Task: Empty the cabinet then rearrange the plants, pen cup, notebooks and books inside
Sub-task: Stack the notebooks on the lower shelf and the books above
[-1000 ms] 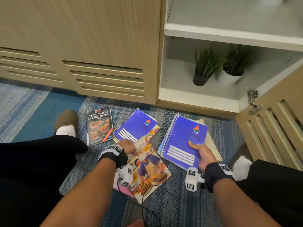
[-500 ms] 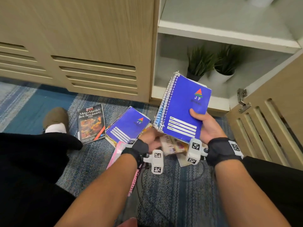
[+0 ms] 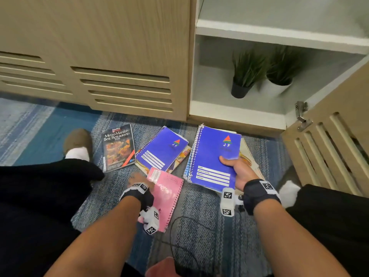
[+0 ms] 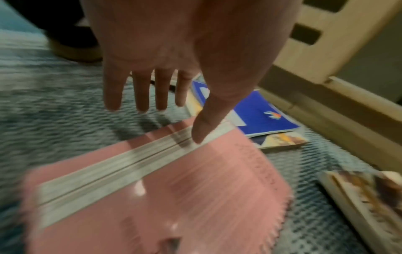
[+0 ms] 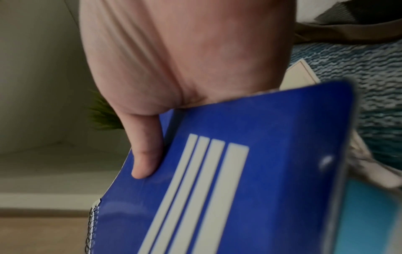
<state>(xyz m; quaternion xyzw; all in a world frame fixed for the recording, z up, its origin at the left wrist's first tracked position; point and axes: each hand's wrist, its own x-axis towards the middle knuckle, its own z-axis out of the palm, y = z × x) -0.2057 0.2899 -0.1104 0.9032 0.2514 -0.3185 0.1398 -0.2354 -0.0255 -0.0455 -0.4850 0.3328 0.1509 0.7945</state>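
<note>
My right hand (image 3: 236,169) grips a blue spiral notebook (image 3: 211,154) by its lower right edge, low over the carpet in front of the open cabinet (image 3: 235,114). In the right wrist view the thumb (image 5: 144,154) lies on the blue cover (image 5: 261,137), and the fingers are hidden beneath. My left hand (image 3: 136,178) is open with straight, spread fingers (image 4: 141,96). Its thumb (image 4: 202,127) is at the top edge of a pink spiral notebook (image 3: 166,196) lying on the carpet. Two plants stand on the lower shelf, one in a black pot (image 3: 239,90), one in a white pot (image 3: 277,88).
A second blue notebook (image 3: 162,150) lies on a colourful book beside a restaurant guide book (image 3: 118,146). More books (image 3: 249,158) lie under the held notebook. The slatted cabinet door (image 3: 329,148) hangs open at the right. My legs flank the pile, and a black cable (image 3: 179,226) crosses the carpet.
My right hand has lowered the blue notebook from in front of the shelf towards the floor. The pink notebook now lies flat and uncovered, and my left hand has opened above it.
</note>
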